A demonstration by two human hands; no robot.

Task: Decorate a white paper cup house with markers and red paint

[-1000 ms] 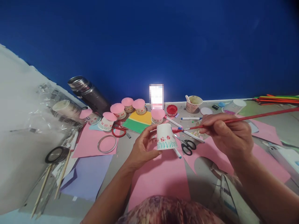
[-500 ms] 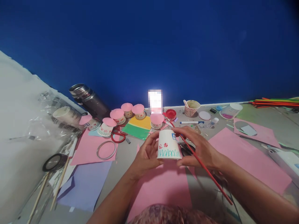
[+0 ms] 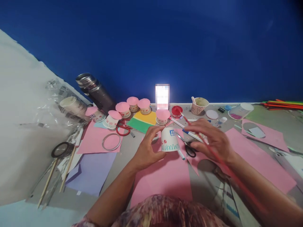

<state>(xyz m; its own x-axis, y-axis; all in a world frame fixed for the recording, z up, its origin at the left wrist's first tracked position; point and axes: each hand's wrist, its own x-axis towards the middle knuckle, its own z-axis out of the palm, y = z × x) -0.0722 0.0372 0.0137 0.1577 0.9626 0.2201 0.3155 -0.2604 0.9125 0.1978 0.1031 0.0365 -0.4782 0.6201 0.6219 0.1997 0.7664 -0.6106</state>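
An upside-down white paper cup (image 3: 169, 141), marked with green grass strokes, red flower marks and a blue window, is gripped by my left hand (image 3: 148, 149) over a pink paper sheet (image 3: 163, 179). My right hand (image 3: 211, 138), apart from the cup, is closed on a thin red paintbrush (image 3: 216, 155), blurred along its handle. Its tip reaches toward the small pot of red paint (image 3: 177, 111); whether they touch I cannot tell. Black-handled scissors (image 3: 190, 150) and several markers lie between the cup and my right hand.
Several decorated cups with pink paper tops (image 3: 123, 108) stand at the back left, near a dark flask (image 3: 97, 93). Red-handled scissors (image 3: 123, 128) and a tape ring (image 3: 111, 142) lie left. A patterned cup (image 3: 199, 106) stands back right. A bright phone-like screen (image 3: 162, 96) leans against the wall.
My right hand has let go of the cup's side and moved right with the paintbrush, its tip now by the red paint. The left hand keeps the cup, which has turned slightly.
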